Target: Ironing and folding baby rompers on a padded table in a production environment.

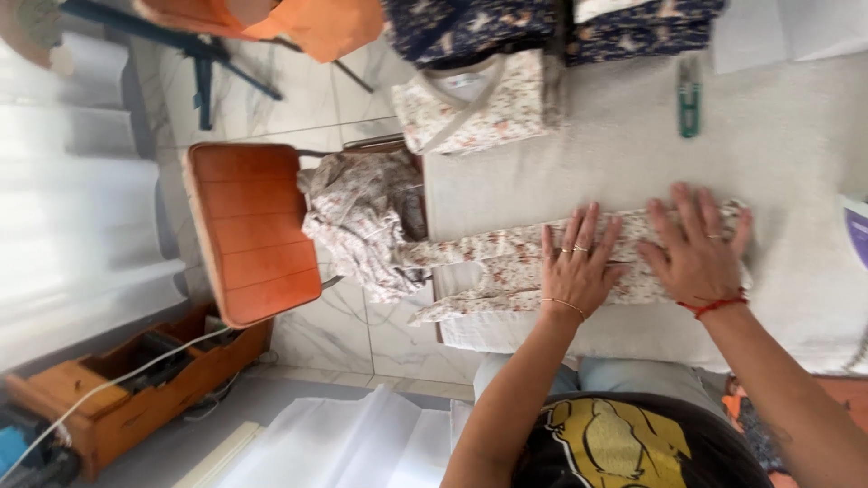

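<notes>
- Head view: left hand [576,262] lies flat, fingers spread wide, palm down on the floral garment [533,264]; nothing gripped.
- Right hand [694,246] at 3 o'clock of the left, just beside it, also flat and splayed on the same cloth; holds nothing.
- Garment runs as a narrow folded strip across the table [633,145], from under the right hand toward 9 o'clock. Its far end hangs past the table edge into a crumpled floral pile [362,221].
- Orange chair [249,230] sits at 9 o'clock of that pile, touching or just beside it; cannot tell which.
- Folded floral piece [475,104] at 11 o'clock of the hands, well apart. Dark printed stack [542,27] at 12 o'clock behind it.
- Green thread snips [690,95] at 12 o'clock of the right hand, apart from the cloth.
- Judgement: step looks like pressing the fold flat. To do it well: keep palms flat, smooth outward from centre toward 9 o'clock, keep the long edges aligned, and pull the hanging end onto the table so its weight doesn't drag the fold.
</notes>
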